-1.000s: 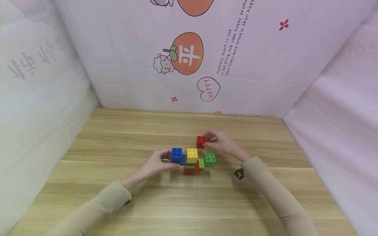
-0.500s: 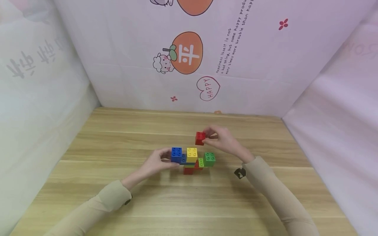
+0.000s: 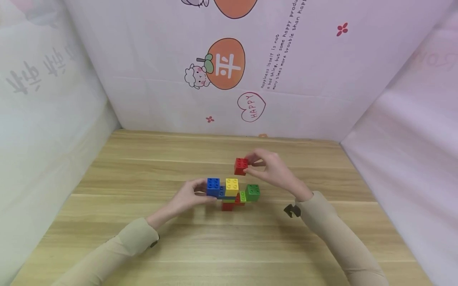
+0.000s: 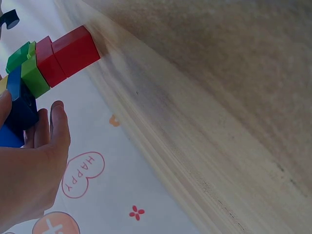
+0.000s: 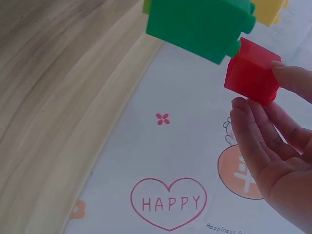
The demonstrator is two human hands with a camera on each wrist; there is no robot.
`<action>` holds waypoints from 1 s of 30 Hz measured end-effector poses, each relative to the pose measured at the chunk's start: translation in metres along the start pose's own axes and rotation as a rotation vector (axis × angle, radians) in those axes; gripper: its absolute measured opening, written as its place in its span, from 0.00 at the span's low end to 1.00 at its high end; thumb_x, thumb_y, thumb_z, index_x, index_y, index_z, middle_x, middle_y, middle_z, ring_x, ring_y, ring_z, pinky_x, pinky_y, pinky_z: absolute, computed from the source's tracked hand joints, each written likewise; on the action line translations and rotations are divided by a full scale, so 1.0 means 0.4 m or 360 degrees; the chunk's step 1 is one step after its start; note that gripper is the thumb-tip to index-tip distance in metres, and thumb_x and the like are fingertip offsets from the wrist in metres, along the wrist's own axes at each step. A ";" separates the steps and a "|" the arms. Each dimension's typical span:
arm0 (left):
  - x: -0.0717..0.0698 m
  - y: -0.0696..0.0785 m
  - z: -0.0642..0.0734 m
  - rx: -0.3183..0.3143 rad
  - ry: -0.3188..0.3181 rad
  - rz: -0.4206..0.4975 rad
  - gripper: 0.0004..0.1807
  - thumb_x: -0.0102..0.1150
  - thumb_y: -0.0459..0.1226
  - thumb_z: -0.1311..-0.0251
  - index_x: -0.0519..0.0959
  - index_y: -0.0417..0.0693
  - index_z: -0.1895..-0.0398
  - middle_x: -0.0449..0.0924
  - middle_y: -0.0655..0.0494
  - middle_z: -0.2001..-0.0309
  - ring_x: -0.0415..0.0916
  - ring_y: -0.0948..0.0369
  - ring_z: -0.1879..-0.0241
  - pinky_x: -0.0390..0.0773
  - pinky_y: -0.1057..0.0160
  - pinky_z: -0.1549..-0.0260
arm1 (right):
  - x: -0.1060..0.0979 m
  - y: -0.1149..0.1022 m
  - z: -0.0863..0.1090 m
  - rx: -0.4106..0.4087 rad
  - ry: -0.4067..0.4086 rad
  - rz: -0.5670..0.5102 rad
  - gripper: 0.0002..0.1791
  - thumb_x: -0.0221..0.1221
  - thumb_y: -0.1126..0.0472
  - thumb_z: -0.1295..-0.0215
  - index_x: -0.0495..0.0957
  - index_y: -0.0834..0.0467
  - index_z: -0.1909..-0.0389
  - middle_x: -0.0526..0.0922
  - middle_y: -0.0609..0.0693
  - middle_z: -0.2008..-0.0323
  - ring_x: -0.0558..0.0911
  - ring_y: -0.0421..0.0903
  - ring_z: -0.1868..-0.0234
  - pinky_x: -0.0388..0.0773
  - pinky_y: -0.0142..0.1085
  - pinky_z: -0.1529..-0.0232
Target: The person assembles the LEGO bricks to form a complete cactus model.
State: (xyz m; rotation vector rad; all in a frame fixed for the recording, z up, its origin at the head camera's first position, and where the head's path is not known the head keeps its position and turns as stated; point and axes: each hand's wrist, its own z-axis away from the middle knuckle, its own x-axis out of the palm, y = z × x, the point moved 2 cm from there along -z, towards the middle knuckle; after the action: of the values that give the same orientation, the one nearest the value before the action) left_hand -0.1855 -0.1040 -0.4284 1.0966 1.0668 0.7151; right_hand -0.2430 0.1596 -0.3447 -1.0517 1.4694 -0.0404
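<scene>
My left hand (image 3: 187, 195) grips the dark blue brick (image 3: 213, 187) at the left end of a small built structure. On top of that structure a yellow brick (image 3: 231, 186) sits beside the blue one, and a green brick (image 3: 253, 192) stands out to the right on a light green piece (image 3: 243, 196). Red bricks (image 4: 75, 48) form its base, as the left wrist view shows. Behind and above the yellow brick, my right hand (image 3: 270, 169) pinches a separate red brick (image 5: 253, 72) between thumb and fingers, apart from the structure.
Both hands work over a wooden tabletop (image 3: 222, 250). A white printed cloth (image 3: 304, 111) hangs behind it, with more white cloth at the left and right sides.
My right hand has lifted the red brick and drawn it slightly back and left, away from the structure. The left hand has kept its hold in nearly the same place.
</scene>
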 end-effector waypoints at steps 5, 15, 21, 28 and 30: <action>-0.002 0.004 0.000 0.0003 0.0001 -0.0005 0.28 0.72 0.38 0.46 0.76 0.40 0.41 0.84 0.44 0.48 0.81 0.53 0.47 0.81 0.54 0.42 | -0.012 -0.025 0.006 -0.0049 0.0011 0.0003 0.17 0.70 0.62 0.42 0.79 0.59 0.52 0.86 0.54 0.55 0.86 0.50 0.53 0.87 0.43 0.53; 0.001 0.003 0.002 -0.0006 0.0007 -0.0005 0.28 0.73 0.39 0.47 0.77 0.40 0.43 0.84 0.44 0.49 0.82 0.53 0.48 0.81 0.54 0.42 | -0.021 -0.065 0.020 -0.0151 0.0002 -0.0021 0.18 0.70 0.63 0.42 0.79 0.59 0.52 0.86 0.52 0.54 0.86 0.48 0.53 0.87 0.38 0.52; 0.004 -0.002 -0.001 0.0006 0.0013 -0.0008 0.28 0.73 0.39 0.47 0.77 0.40 0.43 0.85 0.45 0.49 0.82 0.53 0.48 0.82 0.55 0.43 | -0.021 -0.074 0.026 -0.0196 0.0011 -0.0038 0.18 0.70 0.63 0.42 0.78 0.60 0.52 0.85 0.53 0.54 0.86 0.51 0.53 0.87 0.41 0.52; 0.003 -0.002 0.000 0.0015 0.0003 -0.0004 0.28 0.72 0.39 0.46 0.77 0.40 0.42 0.85 0.44 0.49 0.82 0.53 0.48 0.81 0.54 0.43 | -0.022 -0.086 0.034 -0.0270 0.0000 -0.0029 0.18 0.70 0.63 0.42 0.78 0.58 0.52 0.85 0.51 0.55 0.86 0.47 0.54 0.87 0.38 0.53; 0.004 -0.001 0.000 0.0010 0.0001 -0.0002 0.28 0.73 0.39 0.47 0.77 0.40 0.43 0.85 0.45 0.49 0.82 0.53 0.48 0.81 0.54 0.43 | -0.022 -0.090 0.037 -0.0266 -0.0009 -0.0034 0.18 0.70 0.63 0.42 0.78 0.57 0.52 0.85 0.50 0.55 0.86 0.45 0.53 0.87 0.37 0.52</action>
State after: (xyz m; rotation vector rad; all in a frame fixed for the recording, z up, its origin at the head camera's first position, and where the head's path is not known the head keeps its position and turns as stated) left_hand -0.1849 -0.1025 -0.4293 1.1015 1.0706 0.7115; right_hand -0.2126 0.1522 -0.3202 -1.2015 1.4753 0.0712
